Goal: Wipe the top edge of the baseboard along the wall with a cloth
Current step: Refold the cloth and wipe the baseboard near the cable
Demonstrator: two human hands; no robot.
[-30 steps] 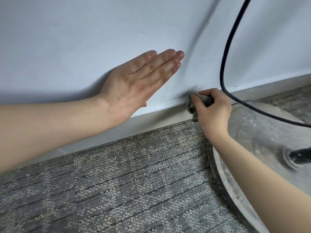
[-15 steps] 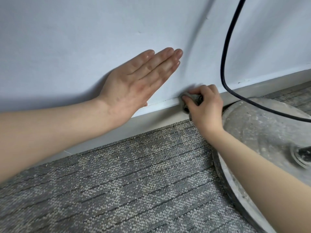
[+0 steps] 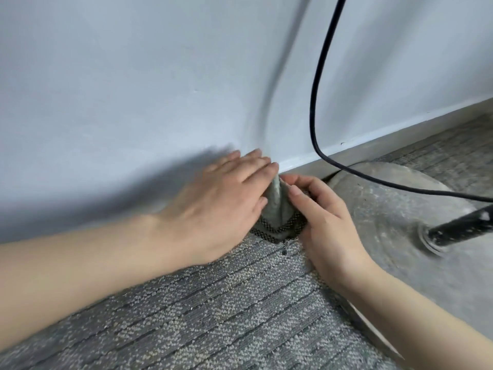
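Note:
A small grey-green cloth with a dark mesh-patterned hem stands bunched between both hands, against the foot of the pale wall. My left hand lies over its left side, blurred with motion, fingers reaching the wall. My right hand pinches its right side with thumb and fingers. The grey baseboard runs up to the right along the wall; behind the hands it is hidden.
A black cable hangs down the wall and loops over a dusty round metal base with a black pole at the right. Grey patterned carpet covers the floor in front.
My left hand has left the wall and dropped down to the cloth. The cloth, earlier balled in my right hand on the baseboard edge, now stands between both hands. The camera has moved closer.

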